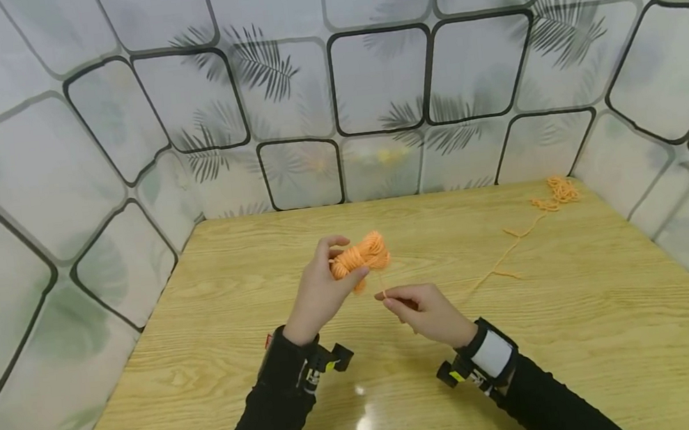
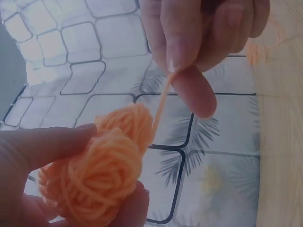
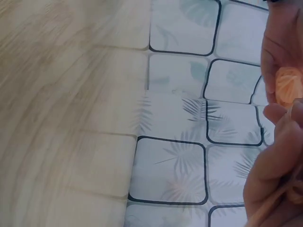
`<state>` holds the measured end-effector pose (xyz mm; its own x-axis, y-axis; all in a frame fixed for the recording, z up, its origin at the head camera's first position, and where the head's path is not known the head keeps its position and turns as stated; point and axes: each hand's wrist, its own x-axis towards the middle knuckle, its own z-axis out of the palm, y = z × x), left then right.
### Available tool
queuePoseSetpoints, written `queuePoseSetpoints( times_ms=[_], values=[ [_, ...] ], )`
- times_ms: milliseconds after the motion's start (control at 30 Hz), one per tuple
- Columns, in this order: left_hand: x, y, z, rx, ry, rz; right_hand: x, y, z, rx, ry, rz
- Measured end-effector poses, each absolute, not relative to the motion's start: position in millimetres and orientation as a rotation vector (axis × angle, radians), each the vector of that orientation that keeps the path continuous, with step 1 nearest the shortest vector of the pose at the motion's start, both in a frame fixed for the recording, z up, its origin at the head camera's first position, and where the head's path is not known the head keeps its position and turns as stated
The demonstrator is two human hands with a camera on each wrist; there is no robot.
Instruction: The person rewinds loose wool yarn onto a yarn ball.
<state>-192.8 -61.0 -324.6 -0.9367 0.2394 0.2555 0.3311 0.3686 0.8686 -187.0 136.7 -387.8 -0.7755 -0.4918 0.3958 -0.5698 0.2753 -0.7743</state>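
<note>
I have the orange yarn bundle [image 1: 368, 251] held above the table [image 1: 211, 383], gripped between the fingers and thumb of the left hand [image 1: 319, 288]; the right hand [image 1: 427, 313] pinches its strand [image 1: 381, 281]. I judge it light, soft and squashable, hardly slippery or fragile, best held lightly round the wrapped part. In my head view its long axis runs roughly left to right, looped end pointing right and slightly away.
</note>
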Motion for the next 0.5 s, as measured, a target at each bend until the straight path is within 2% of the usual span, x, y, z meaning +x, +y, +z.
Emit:
queuePoseSetpoints(
  times_ms=[500],
  values=[
    [-199,-62,-328,-0.476,-2.466,-1.373,-176,122,-362,1.162,-2.552,1.147]
  ],
)
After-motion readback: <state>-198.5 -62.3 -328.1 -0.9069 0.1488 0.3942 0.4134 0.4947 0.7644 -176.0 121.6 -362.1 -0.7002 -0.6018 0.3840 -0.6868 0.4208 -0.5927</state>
